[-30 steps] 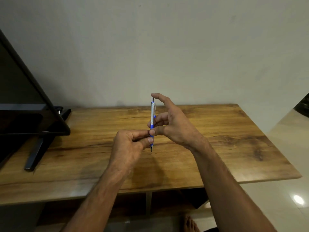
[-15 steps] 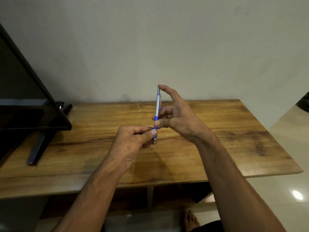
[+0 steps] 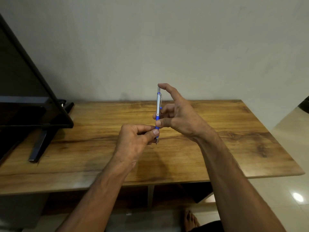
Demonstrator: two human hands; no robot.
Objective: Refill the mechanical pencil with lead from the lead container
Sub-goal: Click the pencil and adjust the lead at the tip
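Two hands hold one mechanical pencil (image 3: 158, 108) upright above the wooden table (image 3: 225, 131) — its blue grip is pinched by the left hand (image 3: 135, 139), its barrel gripped by the right hand (image 3: 180, 118), forefinger on the top.

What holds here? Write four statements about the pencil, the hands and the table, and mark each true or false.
1. The mechanical pencil stands roughly upright, tip down. True.
2. The left hand pinches the pencil near its tip. True.
3. The right hand lies flat on the wooden table. False: it holds the pencil, forefinger on its top end.
4. The pencil lies on the table. False: both hands hold it above the table.
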